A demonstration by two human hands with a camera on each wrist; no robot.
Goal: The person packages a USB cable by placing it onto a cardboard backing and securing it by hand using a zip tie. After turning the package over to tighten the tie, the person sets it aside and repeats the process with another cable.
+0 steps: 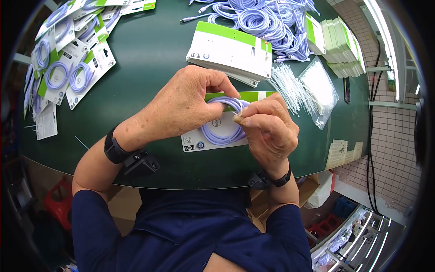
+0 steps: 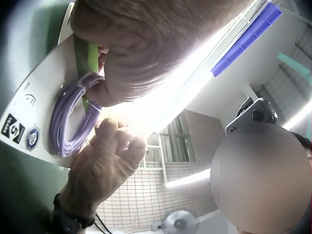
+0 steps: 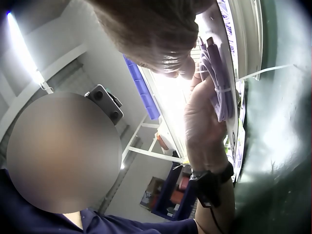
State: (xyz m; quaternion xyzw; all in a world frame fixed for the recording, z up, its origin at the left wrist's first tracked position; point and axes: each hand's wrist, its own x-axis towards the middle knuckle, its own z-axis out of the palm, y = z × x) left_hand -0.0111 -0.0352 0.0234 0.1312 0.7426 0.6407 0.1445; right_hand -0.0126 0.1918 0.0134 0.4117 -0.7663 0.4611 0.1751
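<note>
A coiled lilac cable [image 1: 222, 131] lies against a white and green card [image 1: 190, 140], low in front of the body. The left hand [image 1: 188, 102] grips the coil and the card's upper edge between thumb and fingers. Beside it the right hand [image 1: 272, 129] pinches a thin white tie at the coil's upper right. In the left wrist view the coil [image 2: 61, 122] stands on the card's printed face, with the right hand [image 2: 105, 165] close to it. A white tie end sticks out behind the card in the right wrist view.
Carded cables [image 1: 81, 77] are heaped at the left. Loose lilac cables [image 1: 253, 22] fill the far side, with a card stack [image 1: 231, 50] nearer. White ties [image 1: 287, 86], a clear bag [image 1: 319, 90] and more stacked cards [image 1: 340, 45] are at the right.
</note>
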